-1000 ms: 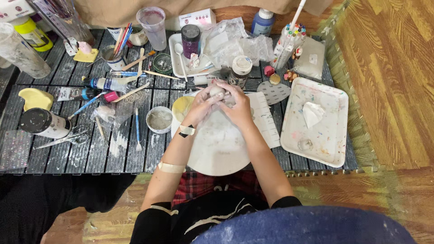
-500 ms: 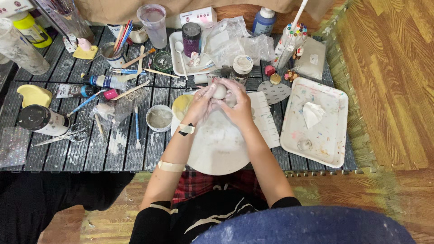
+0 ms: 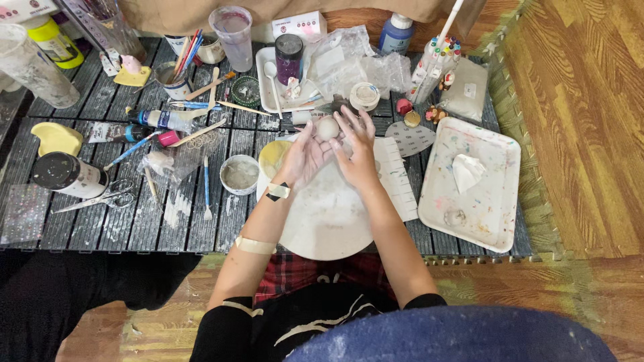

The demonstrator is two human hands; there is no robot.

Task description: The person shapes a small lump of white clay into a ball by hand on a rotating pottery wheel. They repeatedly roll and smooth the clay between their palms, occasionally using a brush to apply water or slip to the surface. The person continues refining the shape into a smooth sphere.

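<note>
— Nearest the camera, what shows?

— A person seated at the near edge of a dark slatted counter (image 3: 100, 228), forearms stretched over a round white board (image 3: 329, 214) that overhangs that edge. A tan bandage strip wraps the left forearm, and a second patch sits at the wrist.

— And the hands?

— The left hand (image 3: 303, 155) and right hand (image 3: 357, 149) meet above the far side of the board. Between them sits a small pale ball (image 3: 327, 127), about the colour of clay. The left grip cups it from below and the side, fingers curled on it; the right grip presses against it with fingers spread and pointing to the far edge.

— What lies beside them?

— Just left of the board, a small round cup of grey paste (image 3: 239, 174) and a thin blue-handled tool (image 3: 206, 188). Scissors (image 3: 100, 200) and a dark-lidded jar (image 3: 67, 174) lie toward the left edge. A white tray (image 3: 500, 154) with a crumpled tissue (image 3: 467, 171) sits at the right edge.

— Farther back?

— Along the far edge: a cup of brushes (image 3: 176, 79), a clear tumbler (image 3: 233, 35), a dark glitter jar (image 3: 289, 57), crinkled plastic bags (image 3: 342, 62) and a blue bottle (image 3: 396, 32).
</note>
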